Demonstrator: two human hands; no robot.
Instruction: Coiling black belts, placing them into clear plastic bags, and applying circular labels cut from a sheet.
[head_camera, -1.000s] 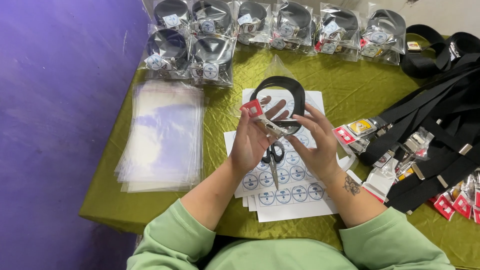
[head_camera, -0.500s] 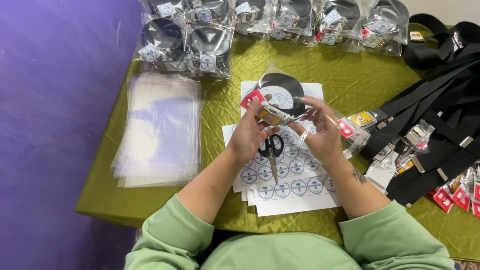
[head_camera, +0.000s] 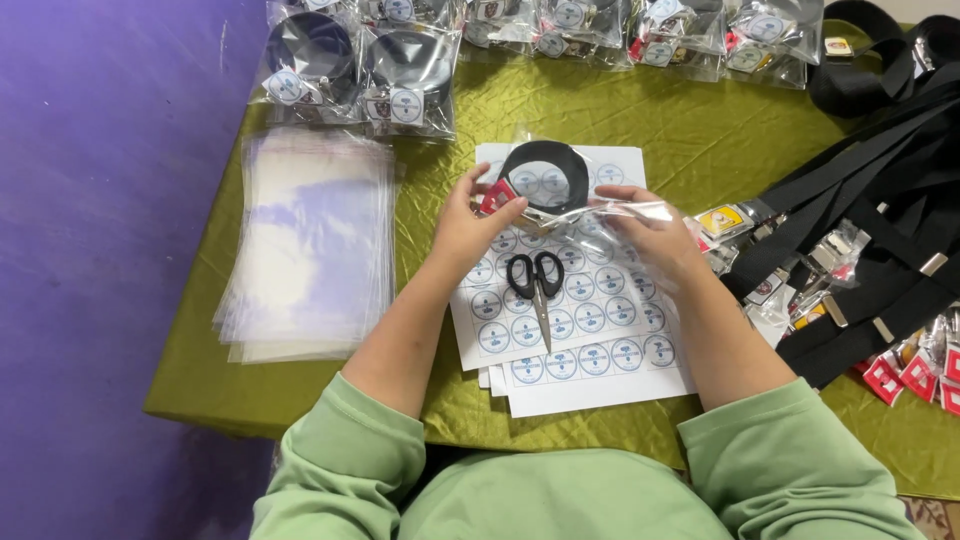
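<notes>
Since 0.5 s ago, the coiled black belt (head_camera: 545, 172) is lowered at frame centre into the clear bag (head_camera: 610, 212), clamped by left hand (head_camera: 470, 225) and right hand (head_camera: 650, 235); bagging appears nearly done.

One pair of scissors (head_camera: 537, 283), two hands, one stack of clear bags (head_camera: 308, 245).
</notes>
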